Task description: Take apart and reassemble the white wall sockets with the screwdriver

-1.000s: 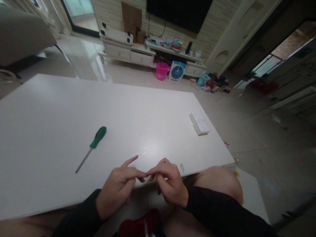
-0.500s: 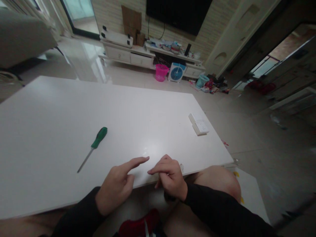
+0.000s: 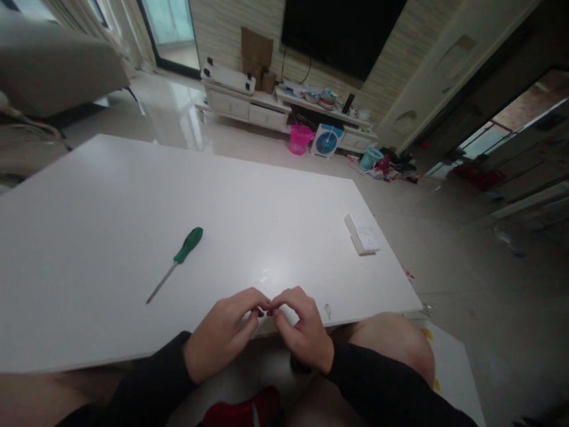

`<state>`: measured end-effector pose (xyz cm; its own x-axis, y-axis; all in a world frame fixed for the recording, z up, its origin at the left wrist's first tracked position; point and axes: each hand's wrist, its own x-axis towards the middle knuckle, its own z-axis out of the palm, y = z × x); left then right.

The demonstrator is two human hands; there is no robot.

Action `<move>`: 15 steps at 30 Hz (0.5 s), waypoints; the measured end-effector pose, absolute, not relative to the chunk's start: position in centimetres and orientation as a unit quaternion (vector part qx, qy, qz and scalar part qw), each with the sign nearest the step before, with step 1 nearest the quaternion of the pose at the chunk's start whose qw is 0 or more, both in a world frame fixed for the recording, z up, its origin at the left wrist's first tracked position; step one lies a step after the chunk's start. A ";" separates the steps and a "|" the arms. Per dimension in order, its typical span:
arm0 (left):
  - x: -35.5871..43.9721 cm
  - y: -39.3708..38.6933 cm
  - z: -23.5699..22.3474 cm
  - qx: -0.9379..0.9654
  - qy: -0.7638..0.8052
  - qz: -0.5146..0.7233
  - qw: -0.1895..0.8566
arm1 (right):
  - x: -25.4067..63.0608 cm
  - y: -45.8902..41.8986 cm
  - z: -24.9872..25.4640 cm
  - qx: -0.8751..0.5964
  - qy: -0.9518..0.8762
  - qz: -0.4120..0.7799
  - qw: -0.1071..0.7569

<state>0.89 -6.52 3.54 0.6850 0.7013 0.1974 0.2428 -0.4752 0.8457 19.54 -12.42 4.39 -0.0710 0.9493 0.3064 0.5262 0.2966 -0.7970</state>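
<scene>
My left hand (image 3: 229,326) and my right hand (image 3: 302,326) meet fingertip to fingertip over the near edge of the white table (image 3: 240,207). Both are closed in a pinch, thumb against fingers. Whatever sits between the fingertips is too small to make out. Just right of my right hand, a small clear bag-like piece (image 3: 328,310) lies by the table edge. A screwdriver (image 3: 189,245) with a green handle rests on the table, left of and beyond my left hand. Two white socket plates (image 3: 365,239) lie together near the table's right edge.
Beyond the table stands a low white cabinet (image 3: 226,102) with bowls and boxes. A pink basket (image 3: 300,140), a blue and white fan (image 3: 327,141) and a light blue basket (image 3: 371,159) are on the floor. A white stool (image 3: 453,362) stands at my right knee.
My left index finger was stretched out and has curled in. Both hands have come together, fingertips touching. The view has shifted slightly; the screwdriver and socket plates lie as before.
</scene>
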 end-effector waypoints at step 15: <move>1.5 -6.3 -0.5 0.818 0.268 0.272 0.431 | 18.0 -13.1 1.4 -0.571 -0.682 0.263 0.373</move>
<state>1.54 -6.29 -0.51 0.7080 0.6729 0.2145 0.2039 -0.4855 0.8501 18.04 -13.12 1.43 -0.0694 0.9756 0.2084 0.5831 0.2092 -0.7850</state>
